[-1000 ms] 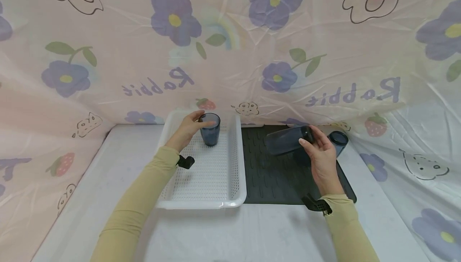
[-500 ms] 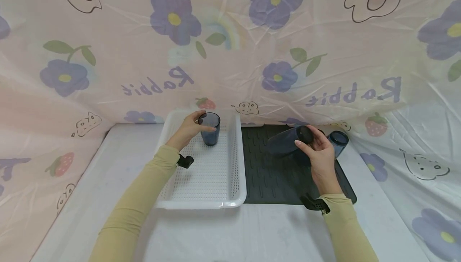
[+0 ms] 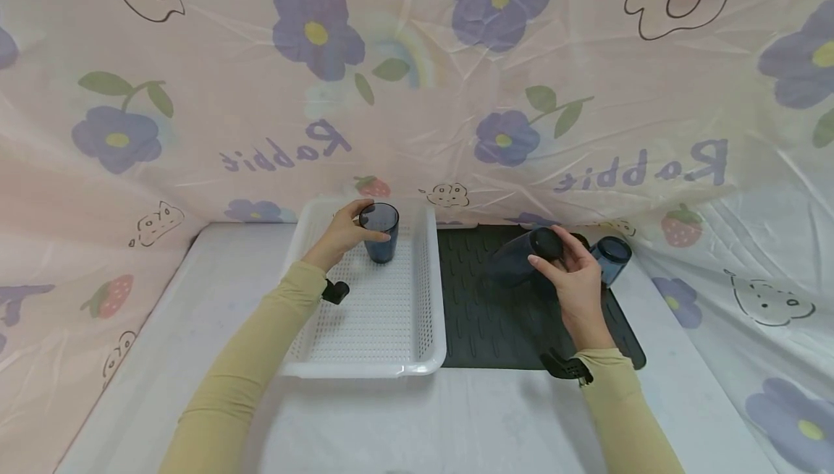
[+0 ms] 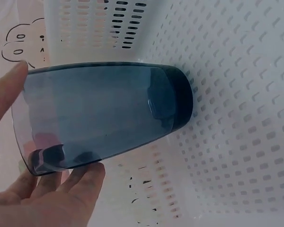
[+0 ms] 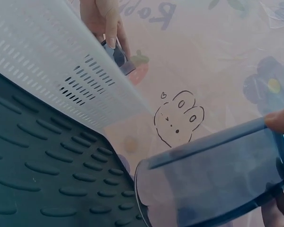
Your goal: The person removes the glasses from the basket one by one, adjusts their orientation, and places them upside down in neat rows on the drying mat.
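Observation:
A blue tinted drinking glass (image 3: 381, 242) stands upright in the white plastic basket (image 3: 365, 370), toward its back. My left hand (image 3: 342, 234) grips it near the rim, thumb on one side and fingers on the other; its base is at the basket floor in the left wrist view. Over the black ridged mat (image 3: 478, 329), my right hand (image 3: 576, 278) holds a second blue glass (image 5: 208, 175) by its base end. That glass is tilted, its mouth pointing left and its dark base turned up toward the head camera.
Another blue glass (image 3: 612, 257) stands upside down at the mat's right edge, partly behind the right hand. The basket's right wall borders the mat. A printed curtain (image 3: 417, 134) hangs close behind both, above the white table (image 3: 456, 423).
The right hand has turned its glass, so the base faces up more and the mouth has dropped. The left thumb has slid slightly down its glass, which stays in place.

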Tool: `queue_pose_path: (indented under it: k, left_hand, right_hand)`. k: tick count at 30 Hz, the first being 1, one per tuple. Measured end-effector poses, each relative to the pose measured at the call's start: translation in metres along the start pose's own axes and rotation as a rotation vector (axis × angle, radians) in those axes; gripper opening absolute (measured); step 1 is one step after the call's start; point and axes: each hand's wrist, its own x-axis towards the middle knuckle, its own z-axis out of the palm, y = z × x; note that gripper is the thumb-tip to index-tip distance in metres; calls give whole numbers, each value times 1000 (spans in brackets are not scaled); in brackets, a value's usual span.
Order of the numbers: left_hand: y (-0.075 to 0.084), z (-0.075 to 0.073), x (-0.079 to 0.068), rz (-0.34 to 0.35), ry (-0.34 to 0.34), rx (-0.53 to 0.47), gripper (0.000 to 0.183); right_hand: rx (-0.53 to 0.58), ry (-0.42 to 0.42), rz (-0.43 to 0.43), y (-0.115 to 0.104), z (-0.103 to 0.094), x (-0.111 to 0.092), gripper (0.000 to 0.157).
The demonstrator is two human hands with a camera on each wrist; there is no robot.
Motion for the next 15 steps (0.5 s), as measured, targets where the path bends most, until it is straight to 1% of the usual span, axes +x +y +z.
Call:
queue_pose_path:
  k: [7,15]
  left_hand:
    - [-1,1,1,-5,20,2,86]
    - [-1,1,0,-7,25,3,85]
  right_hand:
    - [-108,15,4,5,2,0,69]
    - [-172,36,-3,11,3,0,68]
